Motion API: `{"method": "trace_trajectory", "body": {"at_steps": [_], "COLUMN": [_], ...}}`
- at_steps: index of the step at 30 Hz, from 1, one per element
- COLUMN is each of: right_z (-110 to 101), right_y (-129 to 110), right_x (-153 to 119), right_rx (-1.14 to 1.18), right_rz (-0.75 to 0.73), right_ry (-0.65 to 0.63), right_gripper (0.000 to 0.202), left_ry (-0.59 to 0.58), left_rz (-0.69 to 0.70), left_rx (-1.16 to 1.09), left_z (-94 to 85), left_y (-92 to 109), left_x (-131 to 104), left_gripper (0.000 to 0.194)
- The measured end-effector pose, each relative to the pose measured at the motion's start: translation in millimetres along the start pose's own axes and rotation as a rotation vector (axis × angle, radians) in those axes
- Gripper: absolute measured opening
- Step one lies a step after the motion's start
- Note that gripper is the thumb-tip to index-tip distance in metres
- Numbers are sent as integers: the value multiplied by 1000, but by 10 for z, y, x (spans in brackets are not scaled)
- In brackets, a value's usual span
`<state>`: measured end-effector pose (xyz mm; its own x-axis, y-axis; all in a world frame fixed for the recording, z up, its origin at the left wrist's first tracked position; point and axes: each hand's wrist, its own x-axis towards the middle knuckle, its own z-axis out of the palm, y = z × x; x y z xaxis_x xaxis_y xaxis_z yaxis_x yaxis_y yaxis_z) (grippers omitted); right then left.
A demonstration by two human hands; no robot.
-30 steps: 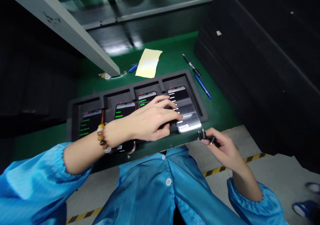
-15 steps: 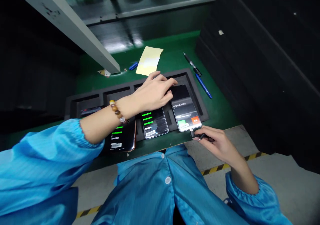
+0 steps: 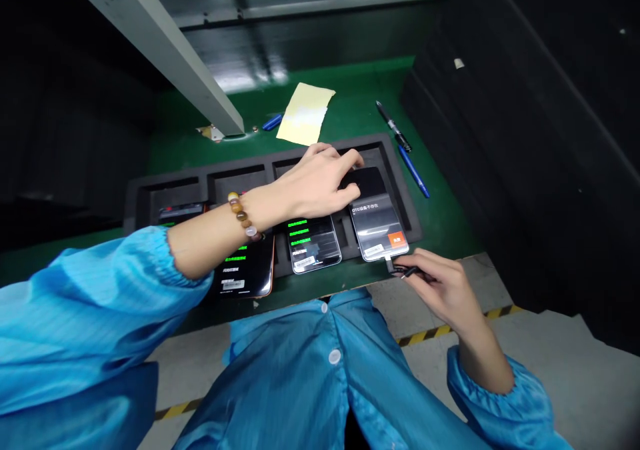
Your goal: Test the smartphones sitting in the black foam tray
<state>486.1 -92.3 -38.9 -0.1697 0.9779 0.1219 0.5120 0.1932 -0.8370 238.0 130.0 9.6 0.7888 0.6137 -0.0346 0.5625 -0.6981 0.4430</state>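
A lit smartphone lies at the right end of the black foam tray, with an orange-red button at its lower right corner. My left hand is over its upper left corner, thumb and forefinger apart at the screen's edge; whether they press on it I cannot tell. My right hand pinches a black cable, whose plug is at the phone's bottom edge. Beside it lies a second smartphone with green text lines. A third, orange-edged smartphone is partly under my left forearm.
Another dark phone sits in the tray's left part. Behind the tray are a yellow paper, a blue pen cap, a black pen and a blue pen. A grey post stands left; a dark wall of stacked material rises right.
The green button on the right-hand phone's screen has gone; the orange-red one stays. The view has shifted slightly. Both hands keep nearly the same places at the phone.
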Motion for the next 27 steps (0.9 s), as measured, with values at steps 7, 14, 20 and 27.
{"method": "trace_trajectory", "body": {"at_steps": [7, 14, 20, 27], "right_z": [135, 310, 415, 783], "right_y": [116, 4, -405, -750], "right_x": [-118, -466, -471, 61], "right_rx": [-16, 131, 49, 17], "right_rz": [-29, -38, -35, 16], "right_ry": [285, 694, 108, -151], "right_gripper": [25, 14, 16, 13], "left_ry": [18, 131, 70, 69], "left_rz": [18, -46, -95, -88], "left_rx": [-40, 11, 118, 113], "left_z": [0, -207, -283, -240], "left_y": [-28, -245, -439, -474], "left_x": [-117, -483, -705, -798], "left_gripper": [56, 52, 51, 47]}}
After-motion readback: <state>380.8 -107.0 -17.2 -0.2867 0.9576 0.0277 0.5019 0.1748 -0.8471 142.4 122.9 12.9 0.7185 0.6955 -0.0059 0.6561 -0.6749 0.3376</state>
